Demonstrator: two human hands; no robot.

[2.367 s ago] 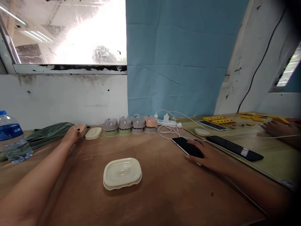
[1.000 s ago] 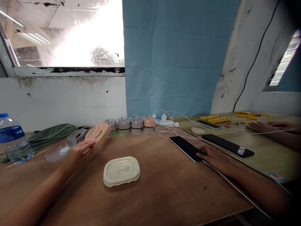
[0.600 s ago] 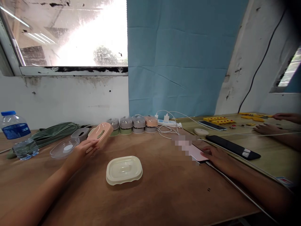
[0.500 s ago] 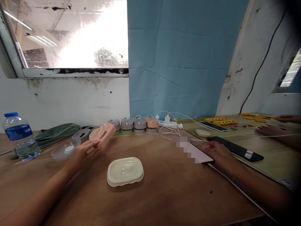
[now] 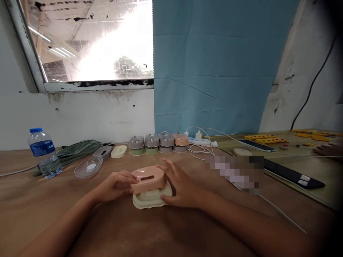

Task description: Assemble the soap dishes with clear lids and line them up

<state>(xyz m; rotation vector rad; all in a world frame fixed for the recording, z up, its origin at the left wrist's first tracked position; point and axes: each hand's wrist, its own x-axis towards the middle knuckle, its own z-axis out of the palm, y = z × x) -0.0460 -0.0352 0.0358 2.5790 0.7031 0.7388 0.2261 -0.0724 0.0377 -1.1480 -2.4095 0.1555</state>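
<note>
A pink oval plastic soap dish tray [image 5: 149,173] with a slot in its middle is tilted over a cream soap dish base [image 5: 150,203] lying on the table. My left hand [image 5: 118,185] pinches the tray's left end, thumb below and fingers on top. Around the right end of both pieces curves my right hand [image 5: 182,185]. Its thumb rests on the base's right edge, and its fingertips reach the tray's far right side. Part of the base is hidden under the tray.
Small stacked boxes [image 5: 166,141] line the wall. At left are a water bottle [image 5: 44,153], a clear lid [image 5: 84,169], a grey tray [image 5: 103,151] and a cream piece [image 5: 119,151]. White cables [image 5: 198,148] and a black phone [image 5: 292,173] lie at right, near another person's hand [image 5: 328,149].
My left hand has brought the pink tray right and down over the cream base. My right hand has left the phone and come to the base. The view has turned slightly left.
</note>
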